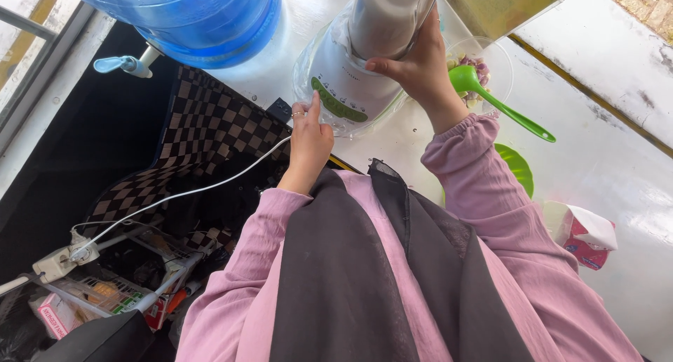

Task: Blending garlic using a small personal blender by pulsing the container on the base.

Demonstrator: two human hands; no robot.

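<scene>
A white blender base (336, 74) with a row of green buttons (338, 104) stands on the white counter, carrying a tall pale jar (389, 15). My left hand (310, 139) points its index finger onto the green buttons, a ring on one finger. My right hand (419, 64) wraps around the lower part of the jar. Behind the right wrist, a clear bowl (494, 64) holds chopped food and a green ladle (501, 104).
A blue water jug (189, 15) with a tap (123, 64) stands at top left. A white cord (182, 194) runs to a power strip (59, 260). Also here: checkered cloth (203, 131), green plate (517, 167), tissue pack (587, 236), wire rack (119, 285).
</scene>
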